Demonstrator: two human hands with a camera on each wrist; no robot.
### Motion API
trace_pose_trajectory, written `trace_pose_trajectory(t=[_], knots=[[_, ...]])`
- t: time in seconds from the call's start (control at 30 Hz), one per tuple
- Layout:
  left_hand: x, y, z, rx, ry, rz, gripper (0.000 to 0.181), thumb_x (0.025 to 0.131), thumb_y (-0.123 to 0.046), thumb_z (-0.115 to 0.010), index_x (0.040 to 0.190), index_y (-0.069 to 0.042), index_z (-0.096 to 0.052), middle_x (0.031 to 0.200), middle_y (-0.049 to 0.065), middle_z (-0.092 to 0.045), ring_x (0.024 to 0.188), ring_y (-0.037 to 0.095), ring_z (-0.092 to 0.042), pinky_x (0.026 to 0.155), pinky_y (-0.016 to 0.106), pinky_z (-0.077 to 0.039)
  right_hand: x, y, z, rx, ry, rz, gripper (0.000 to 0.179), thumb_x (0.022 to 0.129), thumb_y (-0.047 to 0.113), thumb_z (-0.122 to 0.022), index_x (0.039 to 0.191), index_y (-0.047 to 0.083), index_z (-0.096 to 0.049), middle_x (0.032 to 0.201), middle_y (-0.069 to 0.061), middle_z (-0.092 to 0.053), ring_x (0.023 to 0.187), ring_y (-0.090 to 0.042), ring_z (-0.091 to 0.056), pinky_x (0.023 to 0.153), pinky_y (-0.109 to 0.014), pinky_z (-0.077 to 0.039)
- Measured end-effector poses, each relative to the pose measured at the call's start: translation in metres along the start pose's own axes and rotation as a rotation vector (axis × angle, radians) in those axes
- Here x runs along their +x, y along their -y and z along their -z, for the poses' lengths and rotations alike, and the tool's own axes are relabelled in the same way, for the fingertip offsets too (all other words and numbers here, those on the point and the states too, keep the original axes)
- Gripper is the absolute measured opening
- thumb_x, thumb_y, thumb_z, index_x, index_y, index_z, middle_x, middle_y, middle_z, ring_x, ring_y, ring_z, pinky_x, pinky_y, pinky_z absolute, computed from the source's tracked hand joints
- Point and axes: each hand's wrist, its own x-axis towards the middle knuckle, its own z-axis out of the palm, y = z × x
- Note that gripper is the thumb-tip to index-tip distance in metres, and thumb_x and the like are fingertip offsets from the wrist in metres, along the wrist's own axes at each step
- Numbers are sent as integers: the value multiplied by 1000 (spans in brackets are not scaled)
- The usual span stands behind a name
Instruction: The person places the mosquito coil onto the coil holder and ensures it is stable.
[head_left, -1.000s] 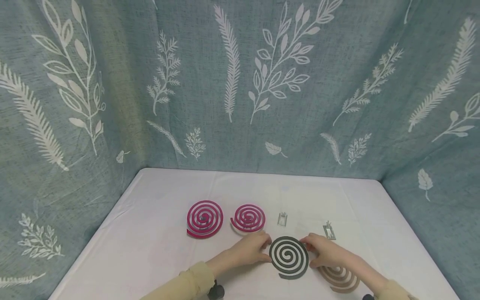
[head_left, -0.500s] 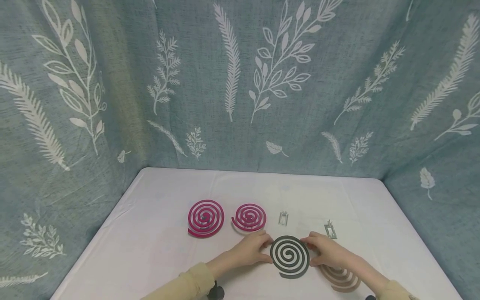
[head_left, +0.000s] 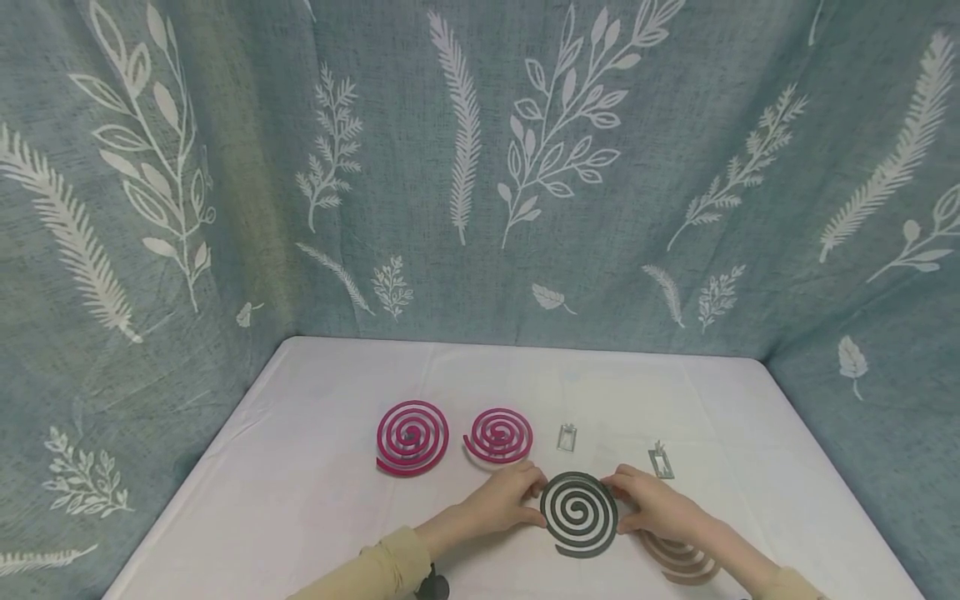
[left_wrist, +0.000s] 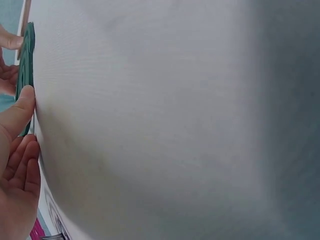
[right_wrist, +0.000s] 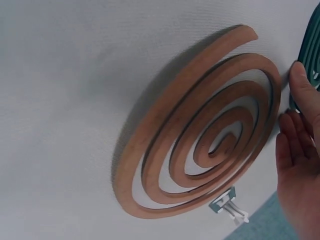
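Note:
In the head view, a dark green mosquito coil is between my two hands over the white cloth, its flat face towards me. My left hand pinches its left edge, thumb at the near side and fingers at the far side. At the right edge my right hand grips it the same way. The left wrist view shows the green coil edge-on, the thumb pressed to its rim. A brown coil lies on the cloth beside my right hand, partly hidden under that forearm in the head view.
Two pink coils are at the back left of the table. Small metal coil stands lie behind my hands, one near the middle and one further right. A patterned blue-green curtain encloses the table's back and sides.

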Motion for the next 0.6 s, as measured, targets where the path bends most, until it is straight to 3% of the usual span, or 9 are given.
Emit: trace_pose_trajectory(t=[0.4, 0.6], knots=[[-1, 3, 3, -92, -3, -25, 44, 72, -20, -79, 110, -5, -61, 94, -2, -65, 84, 2, -57, 78, 12, -48, -3, -2, -6, -1, -45, -53, 66, 65, 49, -71, 121, 15, -60, 107, 11, -62, 105, -18, -62, 90, -37, -52], [-3, 7, 5, -177, 2, -56, 44, 76, -17, -76, 114, -2, -59, 93, 3, -67, 85, 7, -62, 80, 15, -50, -3, -4, -7, 36, -49, -43, 71, 65, 52, -70, 123, 12, -58, 110, 5, -63, 104, -20, -63, 87, -35, -53]])
